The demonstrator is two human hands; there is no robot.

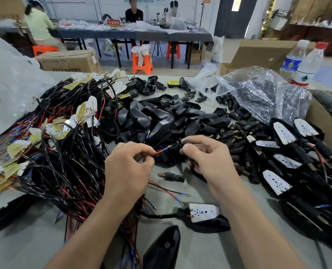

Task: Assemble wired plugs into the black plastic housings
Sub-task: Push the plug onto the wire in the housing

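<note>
While pinching red wire (158,152) between fingertips of left hand (126,167), holding its metal tip just beside small black plug (175,147) gripped by curled fingers of right hand (209,158); both above grey worktop (35,239), near heaped black housings (155,117).

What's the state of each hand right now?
Left hand: closed, pinching the red wire behind its blue-sleeved tip.
Right hand: closed, pinching a small black part just ahead of that tip.

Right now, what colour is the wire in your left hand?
The wire is red, blue near its tip; head view.
</note>
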